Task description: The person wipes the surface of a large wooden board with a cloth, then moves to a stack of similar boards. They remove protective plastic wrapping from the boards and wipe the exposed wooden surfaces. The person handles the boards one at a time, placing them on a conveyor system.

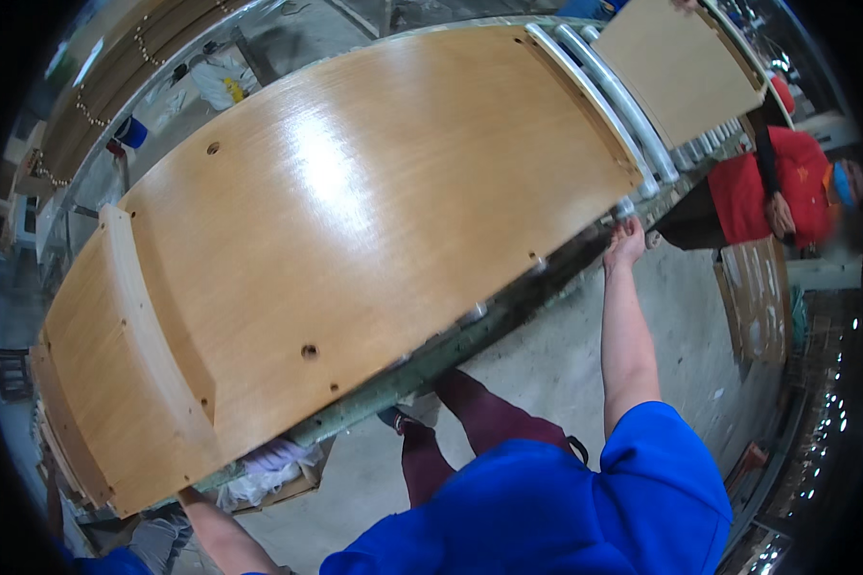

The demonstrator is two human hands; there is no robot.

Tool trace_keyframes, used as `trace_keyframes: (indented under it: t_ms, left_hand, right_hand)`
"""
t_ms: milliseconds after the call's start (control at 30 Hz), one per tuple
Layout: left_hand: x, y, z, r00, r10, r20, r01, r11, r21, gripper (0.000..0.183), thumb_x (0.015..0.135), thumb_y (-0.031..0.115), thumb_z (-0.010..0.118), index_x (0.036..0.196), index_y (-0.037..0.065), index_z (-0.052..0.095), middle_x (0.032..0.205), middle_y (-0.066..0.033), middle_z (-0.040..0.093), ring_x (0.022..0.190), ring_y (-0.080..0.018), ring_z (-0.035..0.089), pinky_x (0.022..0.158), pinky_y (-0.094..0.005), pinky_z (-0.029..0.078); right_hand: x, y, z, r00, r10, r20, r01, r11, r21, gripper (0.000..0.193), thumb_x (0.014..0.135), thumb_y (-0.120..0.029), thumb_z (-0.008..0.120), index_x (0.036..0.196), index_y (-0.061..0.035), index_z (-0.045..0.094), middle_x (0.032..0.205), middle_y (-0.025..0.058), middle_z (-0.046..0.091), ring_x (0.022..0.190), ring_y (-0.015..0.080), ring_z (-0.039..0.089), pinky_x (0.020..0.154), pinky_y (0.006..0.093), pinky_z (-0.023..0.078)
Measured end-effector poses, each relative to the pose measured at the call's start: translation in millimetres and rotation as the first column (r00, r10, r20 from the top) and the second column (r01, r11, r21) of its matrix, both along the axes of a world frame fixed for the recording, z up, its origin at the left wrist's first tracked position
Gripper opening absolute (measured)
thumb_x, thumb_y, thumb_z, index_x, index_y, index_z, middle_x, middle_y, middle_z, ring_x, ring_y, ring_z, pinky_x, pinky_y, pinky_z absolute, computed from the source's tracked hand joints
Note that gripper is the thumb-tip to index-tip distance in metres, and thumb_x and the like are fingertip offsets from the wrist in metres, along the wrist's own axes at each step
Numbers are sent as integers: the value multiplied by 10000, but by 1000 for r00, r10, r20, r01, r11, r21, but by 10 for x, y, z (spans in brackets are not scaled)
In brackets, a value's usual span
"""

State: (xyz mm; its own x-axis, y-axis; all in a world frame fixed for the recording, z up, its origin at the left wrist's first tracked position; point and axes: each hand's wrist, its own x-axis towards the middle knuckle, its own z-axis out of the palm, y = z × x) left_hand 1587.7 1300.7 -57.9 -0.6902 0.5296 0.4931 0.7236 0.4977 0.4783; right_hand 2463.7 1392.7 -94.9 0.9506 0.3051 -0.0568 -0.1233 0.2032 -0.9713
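Note:
A large, glossy light-brown wooden panel [374, 230] lies across a roller conveyor. It has several drilled holes and a pale wooden crossbar [142, 307] standing up near its left end. My right hand [626, 241] is at the panel's near right corner, fingers curled beside a metal roller end [624, 208]. Whatever those fingers may hold is hidden. My left hand [188, 495] reaches under the panel's near left edge, and its fingers are out of sight beneath the wood.
Bare metal rollers [616, 96] separate the panel from a brown board [681, 72] at the far right. A person in red [786, 192] stands beside that board. Under the near left edge sits a box with plastic wrapping [264, 479]. The conveyor's green side rail [374, 402] runs before my legs.

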Motion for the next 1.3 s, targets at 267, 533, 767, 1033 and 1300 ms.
trace_keyframes:
  t_ms: [267, 533, 767, 1033, 1300]
  left_hand:
    - [1343, -1432, -338, 972, -235, 7, 230, 946, -228, 197, 867, 60, 435, 993, -66, 520, 902, -218, 561, 828, -325, 544, 744, -400, 433]
    - [3634, -2060, -391, 9, -800, 601, 994, -57, -91, 158, 835, 143, 565, 915, 16, 616, 852, -175, 605, 799, -318, 592, 696, -364, 464]
    - [4980, -1535, -344, 69, -771, 633, 987, 145, 70, 179, 842, 160, 552, 873, -6, 612, 751, -108, 624, 694, -183, 597, 647, -304, 463]
    - [5835, -1676, -744, 239, -382, 893, 794, 606, 47, 167, 839, 193, 557, 881, 41, 613, 707, -38, 612, 578, -94, 537, 529, -246, 428]
    - [5478, -864, -786, 337, -189, 922, 319, 945, 76, 361, 851, 128, 554, 1179, 89, 408, 808, -80, 568, 501, -137, 521, 387, -247, 399]
  right_hand:
    - [-665, -2975, -436, 875, 260, -409, -461, 708, -535, 423, 888, -389, 409, 1128, -62, 527, 971, 108, 581, 735, 217, 574, 616, 345, 471]
    - [-1351, -5227, -773, 428, 355, -831, -788, -304, -536, 349, 847, -322, 500, 1035, -35, 567, 844, 79, 613, 593, 179, 605, 491, 325, 462]
    - [-485, -5809, -547, 727, 494, -477, -676, 392, -624, 323, 851, -286, 520, 1048, -37, 576, 850, 87, 613, 603, 160, 594, 515, 269, 451]
    - [710, -7394, -526, 856, 80, -510, -477, 499, -723, 276, 891, -285, 468, 1058, -79, 545, 842, 53, 601, 591, 144, 560, 524, 272, 464]
    - [728, -7653, -463, 774, 59, -631, -623, 256, -739, 271, 895, -274, 472, 997, -36, 553, 765, 71, 590, 520, 162, 531, 457, 291, 446]
